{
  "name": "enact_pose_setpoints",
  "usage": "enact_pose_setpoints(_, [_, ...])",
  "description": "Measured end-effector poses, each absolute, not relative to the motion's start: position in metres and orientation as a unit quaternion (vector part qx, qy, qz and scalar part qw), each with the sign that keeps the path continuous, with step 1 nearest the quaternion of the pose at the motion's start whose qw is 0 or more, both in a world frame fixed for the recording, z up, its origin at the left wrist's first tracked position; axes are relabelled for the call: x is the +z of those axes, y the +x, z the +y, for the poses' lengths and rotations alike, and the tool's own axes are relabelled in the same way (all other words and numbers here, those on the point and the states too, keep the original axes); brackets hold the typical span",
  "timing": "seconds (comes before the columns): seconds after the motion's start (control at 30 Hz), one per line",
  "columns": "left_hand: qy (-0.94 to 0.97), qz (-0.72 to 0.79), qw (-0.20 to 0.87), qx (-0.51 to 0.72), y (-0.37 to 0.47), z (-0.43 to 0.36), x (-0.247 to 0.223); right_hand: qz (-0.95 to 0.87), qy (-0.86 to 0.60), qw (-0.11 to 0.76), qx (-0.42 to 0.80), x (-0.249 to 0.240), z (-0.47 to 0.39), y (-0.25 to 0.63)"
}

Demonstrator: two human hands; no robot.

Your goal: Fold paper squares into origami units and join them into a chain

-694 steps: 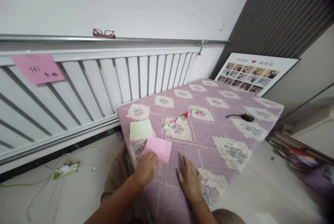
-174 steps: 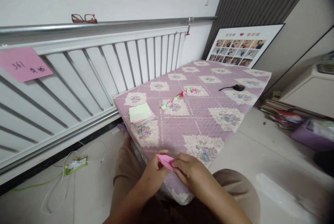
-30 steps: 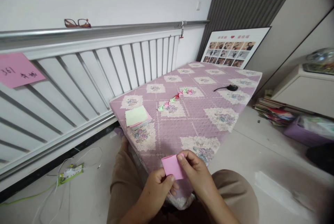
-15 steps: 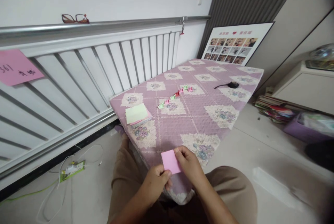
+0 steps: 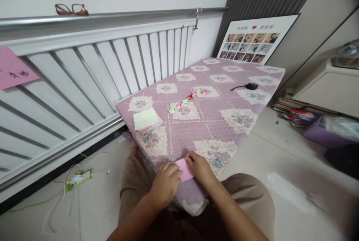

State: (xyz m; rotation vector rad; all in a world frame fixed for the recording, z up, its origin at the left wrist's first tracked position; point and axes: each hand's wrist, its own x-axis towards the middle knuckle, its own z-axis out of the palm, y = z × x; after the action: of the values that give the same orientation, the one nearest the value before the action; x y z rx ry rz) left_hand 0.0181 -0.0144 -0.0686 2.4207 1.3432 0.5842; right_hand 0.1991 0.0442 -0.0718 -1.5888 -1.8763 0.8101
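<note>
Pink paper (image 5: 186,173): left hand (image 5: 166,183) touching, right hand (image 5: 199,167) pinching.

Through my head camera I count two hands, one left hand (image 5: 166,183) and one right hand (image 5: 199,168), and between them one pink paper square (image 5: 185,170). I see one stack of coloured paper (image 5: 146,119), its sheets too tightly packed for me to number. Folded paper pieces total seven: three green pieces (image 5: 172,110), three pink pieces (image 5: 204,91) and one red piece (image 5: 190,97). There is one pair of eyeglasses (image 5: 71,10), one handwritten pink note (image 5: 15,69), one radiator (image 5: 137,61), one power strip (image 5: 79,180) and one purple bin (image 5: 316,135). One display board (image 5: 282,27) carries one red heart (image 5: 254,27) and fifteen photographs (image 5: 242,48), in three rows of five.
</note>
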Motion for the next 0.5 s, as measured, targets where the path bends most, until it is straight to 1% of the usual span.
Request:
enact_pose_setpoints(0.13, [0.898,0.406,0.119,0.123,0.019,-0.010,-0.085,-0.714,-0.586,0.258,0.284,-0.076,0.046,0.199])
enact_pose_setpoints(0.27, [0.919,0.374,0.115,0.050,0.012,-0.005,-0.093,-0.721,-0.591,0.260,0.249,-0.078,0.048,0.207])
enact_pose_setpoints(0.43, [0.922,0.362,0.127,0.041,0.008,-0.002,-0.094,-0.712,-0.613,0.297,0.171,-0.073,0.036,0.232])
enact_pose_setpoints(0.5, [0.924,0.357,0.127,0.044,0.008,-0.002,-0.095,-0.753,-0.570,0.309,0.116,-0.070,0.020,0.235])
